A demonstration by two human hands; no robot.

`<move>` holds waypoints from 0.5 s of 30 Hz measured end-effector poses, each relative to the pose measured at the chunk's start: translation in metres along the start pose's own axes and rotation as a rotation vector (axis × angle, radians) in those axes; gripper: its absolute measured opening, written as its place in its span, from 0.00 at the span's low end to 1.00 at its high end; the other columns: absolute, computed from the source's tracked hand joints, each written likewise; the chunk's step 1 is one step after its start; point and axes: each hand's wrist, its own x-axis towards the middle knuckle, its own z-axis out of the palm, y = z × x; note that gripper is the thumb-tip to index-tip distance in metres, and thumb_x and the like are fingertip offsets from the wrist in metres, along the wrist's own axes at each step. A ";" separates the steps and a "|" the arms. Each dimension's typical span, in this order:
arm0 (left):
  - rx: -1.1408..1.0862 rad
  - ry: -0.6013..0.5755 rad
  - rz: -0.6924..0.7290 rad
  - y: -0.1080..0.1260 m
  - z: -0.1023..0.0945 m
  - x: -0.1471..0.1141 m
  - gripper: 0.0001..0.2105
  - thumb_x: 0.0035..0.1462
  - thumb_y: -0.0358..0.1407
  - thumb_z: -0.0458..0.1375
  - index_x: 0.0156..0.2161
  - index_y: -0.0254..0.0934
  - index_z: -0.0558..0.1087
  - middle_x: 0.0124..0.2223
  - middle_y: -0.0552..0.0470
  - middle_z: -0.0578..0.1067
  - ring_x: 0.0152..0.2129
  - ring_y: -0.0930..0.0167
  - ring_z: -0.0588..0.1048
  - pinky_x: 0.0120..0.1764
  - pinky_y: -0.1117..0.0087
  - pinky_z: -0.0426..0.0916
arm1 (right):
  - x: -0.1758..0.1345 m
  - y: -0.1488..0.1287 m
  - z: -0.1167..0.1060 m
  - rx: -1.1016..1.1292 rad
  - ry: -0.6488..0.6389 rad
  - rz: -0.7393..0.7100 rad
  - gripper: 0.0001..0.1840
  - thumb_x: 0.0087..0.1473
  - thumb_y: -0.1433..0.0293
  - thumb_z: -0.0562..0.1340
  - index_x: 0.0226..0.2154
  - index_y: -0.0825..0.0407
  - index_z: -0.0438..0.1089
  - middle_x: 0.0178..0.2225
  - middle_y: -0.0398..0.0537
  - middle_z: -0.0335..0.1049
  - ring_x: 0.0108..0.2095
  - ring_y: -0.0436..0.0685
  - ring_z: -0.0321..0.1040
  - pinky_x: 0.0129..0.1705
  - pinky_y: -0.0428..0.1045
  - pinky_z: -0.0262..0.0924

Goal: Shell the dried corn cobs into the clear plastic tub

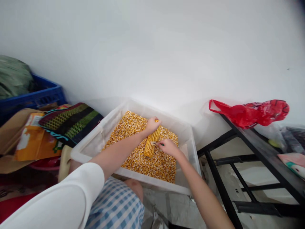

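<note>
A yellow ear of corn (149, 148) lies slanted over loose corn kernels (143, 170) in a translucent white plastic bin (94, 144). My left hand (152, 125) is closed around its far end, and some kernels show between the fingers. In my right hand (168, 147) is a small thin tool (155, 143) with a dark part near the fingers. Its tip touches the side of the ear, around the middle. Too little of the tool shows to tell its exact kind. The kernels cover the bin's floor in a broad layer.
A white wall (152, 54) rises behind the bin. To the right stands a black metal frame (220, 181) with a red plastic bag (250, 113) on top. Leftward are a striped mesh bag (73, 122), an orange-and-brown carton (35, 140) and a blue crate (45, 95).
</note>
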 end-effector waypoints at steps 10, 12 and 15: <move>-0.013 -0.010 -0.004 0.006 -0.005 -0.003 0.13 0.46 0.39 0.51 0.33 0.34 0.72 0.32 0.49 0.74 0.32 0.69 0.71 0.40 0.71 0.62 | -0.001 0.000 -0.002 -0.003 -0.021 -0.015 0.17 0.54 0.68 0.51 0.24 0.57 0.72 0.21 0.46 0.68 0.20 0.46 0.54 0.24 0.44 0.42; -0.008 -0.014 -0.008 0.008 -0.005 -0.003 0.13 0.46 0.39 0.51 0.33 0.34 0.72 0.33 0.49 0.74 0.32 0.69 0.70 0.40 0.71 0.62 | -0.001 0.000 -0.002 -0.016 -0.019 -0.014 0.17 0.54 0.68 0.51 0.25 0.56 0.72 0.21 0.47 0.69 0.20 0.47 0.55 0.25 0.44 0.42; 0.007 -0.016 -0.021 0.009 -0.006 -0.004 0.12 0.46 0.39 0.51 0.33 0.34 0.72 0.33 0.50 0.74 0.33 0.70 0.70 0.41 0.71 0.62 | -0.001 -0.001 0.000 -0.044 -0.017 -0.017 0.16 0.54 0.68 0.51 0.26 0.56 0.73 0.23 0.48 0.70 0.21 0.47 0.57 0.25 0.44 0.43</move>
